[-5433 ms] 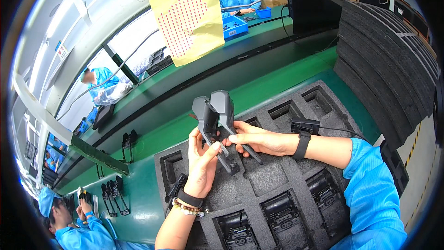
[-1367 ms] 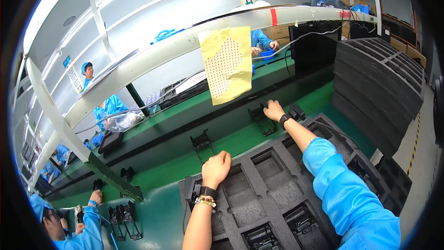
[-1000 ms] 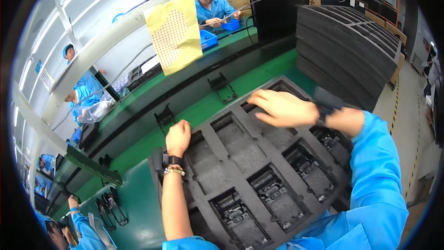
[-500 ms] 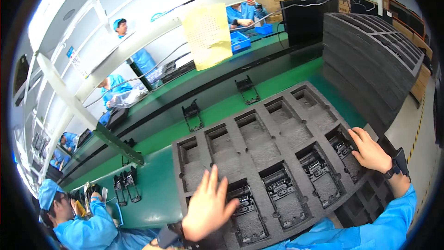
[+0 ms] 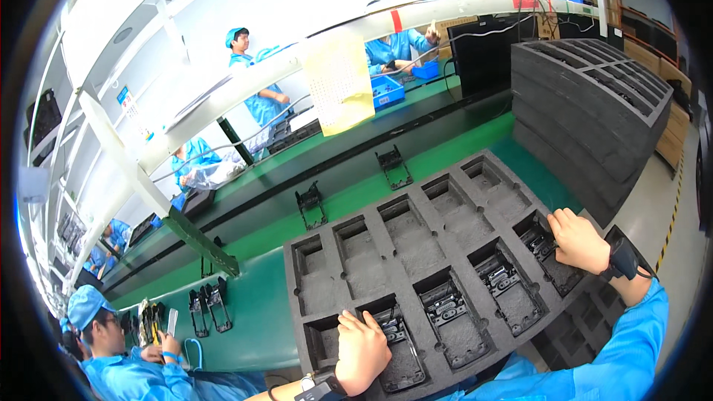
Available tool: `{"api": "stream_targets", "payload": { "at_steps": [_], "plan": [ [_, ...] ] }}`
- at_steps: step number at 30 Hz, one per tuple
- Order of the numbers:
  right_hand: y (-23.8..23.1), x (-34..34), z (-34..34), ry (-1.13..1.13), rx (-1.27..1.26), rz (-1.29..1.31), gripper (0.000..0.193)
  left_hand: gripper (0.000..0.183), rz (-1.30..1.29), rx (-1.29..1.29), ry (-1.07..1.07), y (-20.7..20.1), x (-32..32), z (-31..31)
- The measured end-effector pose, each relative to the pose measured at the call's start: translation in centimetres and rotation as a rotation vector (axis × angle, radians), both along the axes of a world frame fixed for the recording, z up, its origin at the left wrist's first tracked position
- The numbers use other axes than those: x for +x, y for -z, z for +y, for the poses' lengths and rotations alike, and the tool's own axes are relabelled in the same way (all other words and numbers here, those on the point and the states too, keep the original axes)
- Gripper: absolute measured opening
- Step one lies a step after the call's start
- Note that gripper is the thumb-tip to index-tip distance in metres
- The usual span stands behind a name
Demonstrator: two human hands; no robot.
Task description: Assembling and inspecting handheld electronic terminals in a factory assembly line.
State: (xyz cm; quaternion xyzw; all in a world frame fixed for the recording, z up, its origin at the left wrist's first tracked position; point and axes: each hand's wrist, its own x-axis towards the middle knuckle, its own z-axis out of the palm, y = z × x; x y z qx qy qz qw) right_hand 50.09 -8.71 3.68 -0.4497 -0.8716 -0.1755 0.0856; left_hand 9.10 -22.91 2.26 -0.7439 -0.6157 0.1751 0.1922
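A dark grey foam tray point(image 5: 405, 275) with two rows of pockets lies before me. The far-row pockets hold no parts. Several near-row pockets hold black plastic frames point(image 5: 451, 319) with small mechanisms at their far ends; the leftmost near pocket shows none. My left hand point(image 5: 362, 355) is closed over the divider beside that pocket, partly covering the neighbouring black frame point(image 5: 401, 349). At the tray's right end my right hand point(image 5: 581, 241) curls its fingers over the wall of the last pocket, next to the black frame point(image 5: 536, 241) there. Both thumbs are largely hidden.
More black frames stand on the green conveyor point(image 5: 438, 148) beyond the tray and on the green bench point(image 5: 252, 312) at left. A tall stack of foam trays point(image 5: 587, 119) rises at the right. A co-worker point(image 5: 134, 349) sits at the lower left. A white shelf rail point(image 5: 438, 11) crosses above.
My left hand has come down from above the tray onto its near-row divider, fingers drawing in from spread. My right hand's fingers have curled more at the right end. The view has shifted slightly.
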Motion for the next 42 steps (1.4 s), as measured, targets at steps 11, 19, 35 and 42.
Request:
{"api": "stream_targets", "payload": {
  "at_steps": [11,19,35,42],
  "plan": [
    [0.2,-0.6,0.8,0.056,0.03,-0.067,0.026,0.043,0.068,-0.122,0.1,-1.0,-0.9,1.7],
    [-0.2,2.7,1.7,0.004,-0.102,0.12,0.024,0.039,-0.397,-0.473,0.088,-10.1,-3.4,5.1],
    [-3.0,-15.9,17.7,-0.348,-0.756,1.437,0.031,0.046,-1.985,-0.135,0.155,-7.3,-3.7,17.6],
    [0.8,-24.9,22.0,-0.503,-1.205,1.792,0.068,0.05,-2.46,-0.066,0.103,-4.1,-3.1,21.0]
  ]
}}
